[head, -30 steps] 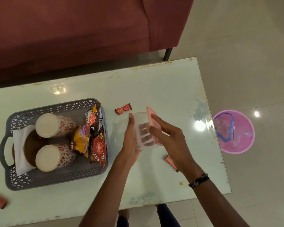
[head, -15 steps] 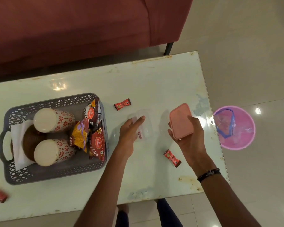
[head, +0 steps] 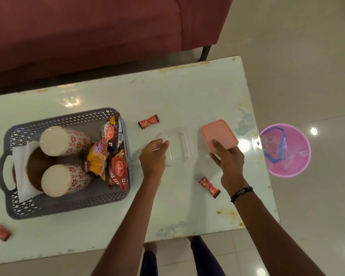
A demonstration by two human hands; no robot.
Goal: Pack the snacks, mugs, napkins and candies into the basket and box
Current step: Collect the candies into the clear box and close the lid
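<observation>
We have just set the pink lid (head: 219,135) on the bench; our right hand (head: 228,159) rests open-fingered on it, our left hand (head: 152,156) loosely touches the clear box (head: 176,145), ready for candies.

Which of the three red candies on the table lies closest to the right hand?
The candy just below the right hand; the other two lie beside the basket.
</observation>
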